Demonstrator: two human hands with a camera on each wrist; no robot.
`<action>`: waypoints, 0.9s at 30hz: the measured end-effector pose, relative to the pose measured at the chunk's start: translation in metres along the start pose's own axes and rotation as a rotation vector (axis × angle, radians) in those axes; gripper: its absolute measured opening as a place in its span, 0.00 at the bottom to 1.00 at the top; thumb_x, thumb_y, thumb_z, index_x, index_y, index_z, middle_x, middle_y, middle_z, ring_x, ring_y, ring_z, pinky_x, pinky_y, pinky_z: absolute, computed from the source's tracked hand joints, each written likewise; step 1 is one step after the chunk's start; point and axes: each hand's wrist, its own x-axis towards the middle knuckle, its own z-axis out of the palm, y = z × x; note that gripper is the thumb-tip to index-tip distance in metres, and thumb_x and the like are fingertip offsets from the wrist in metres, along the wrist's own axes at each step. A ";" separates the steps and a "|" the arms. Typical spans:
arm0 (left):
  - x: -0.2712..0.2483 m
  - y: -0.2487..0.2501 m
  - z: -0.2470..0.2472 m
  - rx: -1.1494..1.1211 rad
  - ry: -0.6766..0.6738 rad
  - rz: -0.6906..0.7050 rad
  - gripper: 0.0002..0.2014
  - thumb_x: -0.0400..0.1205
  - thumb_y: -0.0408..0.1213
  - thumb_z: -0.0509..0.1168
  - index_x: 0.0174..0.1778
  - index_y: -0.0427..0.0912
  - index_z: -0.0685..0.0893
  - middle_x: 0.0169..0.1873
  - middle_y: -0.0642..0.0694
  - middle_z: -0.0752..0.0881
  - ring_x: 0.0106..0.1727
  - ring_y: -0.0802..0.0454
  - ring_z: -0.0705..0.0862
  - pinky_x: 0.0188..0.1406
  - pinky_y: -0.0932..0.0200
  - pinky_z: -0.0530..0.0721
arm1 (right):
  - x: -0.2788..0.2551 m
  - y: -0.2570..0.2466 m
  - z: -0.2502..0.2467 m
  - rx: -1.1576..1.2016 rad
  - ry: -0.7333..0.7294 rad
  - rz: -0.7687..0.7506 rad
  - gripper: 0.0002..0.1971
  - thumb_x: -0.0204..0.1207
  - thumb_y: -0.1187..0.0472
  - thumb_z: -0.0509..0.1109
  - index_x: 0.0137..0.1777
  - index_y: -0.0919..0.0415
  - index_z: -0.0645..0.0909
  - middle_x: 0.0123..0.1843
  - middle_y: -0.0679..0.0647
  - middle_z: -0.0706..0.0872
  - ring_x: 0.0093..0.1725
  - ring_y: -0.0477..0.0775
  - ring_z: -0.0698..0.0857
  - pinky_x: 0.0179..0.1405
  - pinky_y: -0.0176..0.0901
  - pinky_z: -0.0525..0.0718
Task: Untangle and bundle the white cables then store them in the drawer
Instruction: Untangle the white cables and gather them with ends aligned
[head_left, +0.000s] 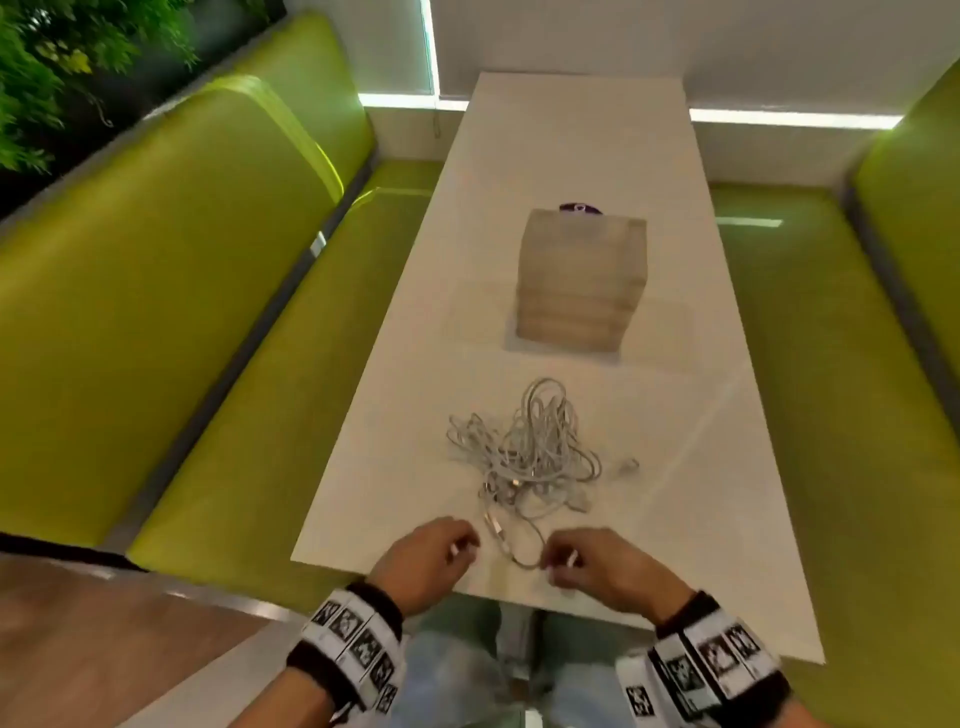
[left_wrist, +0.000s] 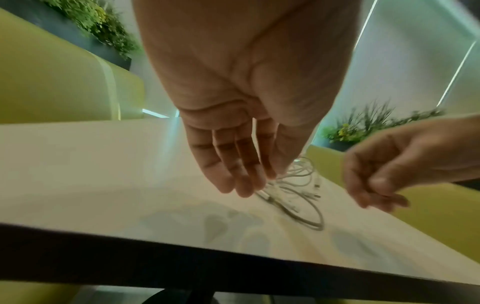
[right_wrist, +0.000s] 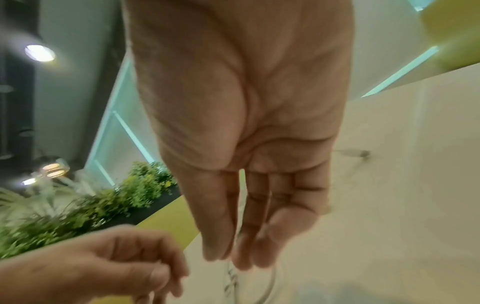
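Note:
A tangle of white cables (head_left: 524, 452) lies on the white table (head_left: 571, 156), with one loop trailing toward the near edge. Behind it stands a light wooden drawer box (head_left: 582, 280), its drawers closed. My left hand (head_left: 457, 545) hovers just left of the trailing loop, fingers loosely bent and holding nothing; the left wrist view shows this hand (left_wrist: 246, 185) hanging over the cables (left_wrist: 293, 197). My right hand (head_left: 558, 564) is at the loop's right end. The right wrist view shows its fingers (right_wrist: 233, 253) hanging above a cable strand (right_wrist: 270, 283), no grip visible.
Green padded benches (head_left: 171, 312) run along both sides of the table. A small purple object (head_left: 581, 209) peeks from behind the drawer box. The table's near edge (head_left: 415, 582) is right under my wrists. Plants (head_left: 62, 62) stand behind the left bench.

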 end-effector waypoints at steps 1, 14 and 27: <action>0.006 0.000 0.008 0.007 0.016 0.025 0.10 0.84 0.43 0.60 0.59 0.48 0.81 0.51 0.52 0.81 0.48 0.55 0.80 0.51 0.59 0.78 | 0.010 0.000 0.008 -0.012 0.049 -0.026 0.07 0.75 0.58 0.71 0.52 0.54 0.84 0.47 0.46 0.83 0.49 0.46 0.82 0.50 0.35 0.77; 0.022 -0.001 0.051 0.134 0.224 0.213 0.11 0.83 0.43 0.62 0.61 0.52 0.79 0.52 0.45 0.78 0.53 0.46 0.81 0.48 0.48 0.81 | 0.031 -0.005 0.057 -0.204 0.329 0.036 0.09 0.77 0.64 0.64 0.55 0.62 0.81 0.58 0.61 0.85 0.59 0.61 0.82 0.55 0.48 0.76; 0.032 0.002 0.021 -0.695 0.453 0.361 0.04 0.86 0.35 0.58 0.47 0.47 0.75 0.42 0.45 0.89 0.51 0.48 0.88 0.60 0.52 0.82 | 0.035 0.011 0.039 0.008 0.459 -0.072 0.08 0.73 0.63 0.73 0.50 0.57 0.81 0.47 0.48 0.82 0.47 0.48 0.80 0.47 0.39 0.76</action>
